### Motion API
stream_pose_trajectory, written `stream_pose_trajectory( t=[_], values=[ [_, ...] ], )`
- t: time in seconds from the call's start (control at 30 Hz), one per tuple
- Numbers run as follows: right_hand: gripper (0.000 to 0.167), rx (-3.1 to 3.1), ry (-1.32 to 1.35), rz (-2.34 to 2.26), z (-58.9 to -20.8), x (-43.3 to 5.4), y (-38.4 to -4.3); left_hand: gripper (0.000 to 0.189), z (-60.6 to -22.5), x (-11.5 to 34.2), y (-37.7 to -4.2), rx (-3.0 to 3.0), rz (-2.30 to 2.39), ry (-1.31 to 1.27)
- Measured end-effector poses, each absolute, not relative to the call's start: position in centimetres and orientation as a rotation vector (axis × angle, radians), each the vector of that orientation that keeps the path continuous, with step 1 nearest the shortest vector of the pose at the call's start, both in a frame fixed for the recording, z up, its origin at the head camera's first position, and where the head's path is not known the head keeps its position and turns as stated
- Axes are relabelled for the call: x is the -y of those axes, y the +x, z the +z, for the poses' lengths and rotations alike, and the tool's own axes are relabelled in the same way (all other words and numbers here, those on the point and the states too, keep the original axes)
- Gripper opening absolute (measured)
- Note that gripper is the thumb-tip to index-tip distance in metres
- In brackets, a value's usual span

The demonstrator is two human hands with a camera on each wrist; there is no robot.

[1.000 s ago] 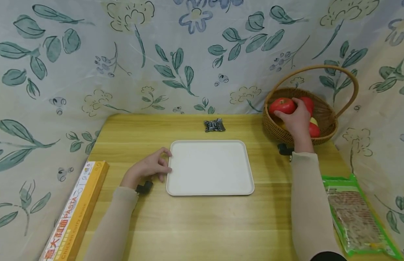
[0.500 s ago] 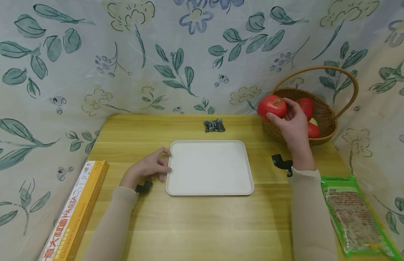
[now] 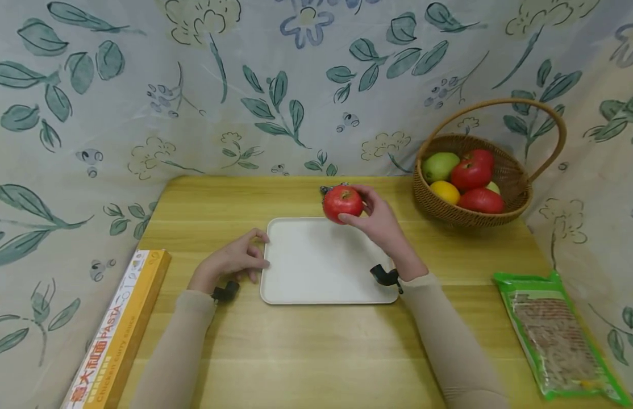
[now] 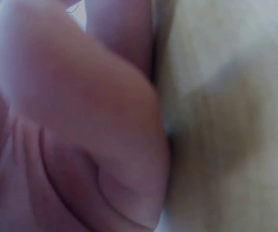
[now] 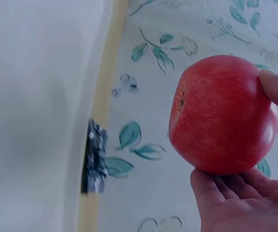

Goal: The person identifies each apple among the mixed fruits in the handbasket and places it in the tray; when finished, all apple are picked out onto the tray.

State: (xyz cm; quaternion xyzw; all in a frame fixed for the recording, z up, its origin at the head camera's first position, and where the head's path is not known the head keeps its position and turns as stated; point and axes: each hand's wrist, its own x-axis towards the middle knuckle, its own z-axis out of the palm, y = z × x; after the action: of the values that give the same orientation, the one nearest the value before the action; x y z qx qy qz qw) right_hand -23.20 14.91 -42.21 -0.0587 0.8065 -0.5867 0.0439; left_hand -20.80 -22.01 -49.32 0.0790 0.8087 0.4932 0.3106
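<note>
Just behind the grip in the head view, the round red apple (image 3: 341, 204) hides most of a small dark crinkled packet (image 3: 324, 190). The bare right hand (image 3: 379, 221) covers part of the flat white rectangular tray (image 3: 306, 267) below. Left of the grip, the bare left hand (image 3: 232, 258) blurs and runs off its wrist view; farther left, the long yellow-and-white box (image 3: 117, 329) leaves the head view's bottom edge
</note>
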Motion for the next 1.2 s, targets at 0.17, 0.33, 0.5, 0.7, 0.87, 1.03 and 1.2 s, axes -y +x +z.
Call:
stream_pose_trajectory(
  t=[0.17,0.33,0.5,0.7,0.87,1.03,1.2],
  values=[
    [0.08,-2.413,-0.212,-1.72,-44.5,-10.6,-23.5,0.064,-49.1,21.9,-20.8,-2.133,1.301,0.19],
    [0.079,-2.356,-0.229,-1.691,-46.1,-7.3,-23.8,0.065,-49.1,21.9,-20.8,-2.129,1.289,0.173],
    [0.078,-2.357,-0.283,-1.646,-47.0,-5.2,-24.2,0.065,-49.2,22.0,-20.8,-2.123,1.292,0.163],
    [0.078,-2.401,-0.302,-1.565,-47.5,-4.1,-24.4,0.065,-49.1,22.0,-20.9,-2.113,1.308,0.17],
    [0.08,-2.401,-0.313,-1.554,-48.0,-3.9,-24.4,0.065,-49.0,21.9,-20.9,-2.113,1.305,0.167],
    [0.083,-2.421,-0.34,-1.528,-48.3,-3.8,-24.5,0.066,-49.3,22.1,-21.0,-2.111,1.305,0.185],
    [0.089,-2.454,-0.367,-1.452,-48.5,-3.8,-24.5,0.065,-49.7,22.4,-21.2,-2.108,1.302,0.217]
  ],
)
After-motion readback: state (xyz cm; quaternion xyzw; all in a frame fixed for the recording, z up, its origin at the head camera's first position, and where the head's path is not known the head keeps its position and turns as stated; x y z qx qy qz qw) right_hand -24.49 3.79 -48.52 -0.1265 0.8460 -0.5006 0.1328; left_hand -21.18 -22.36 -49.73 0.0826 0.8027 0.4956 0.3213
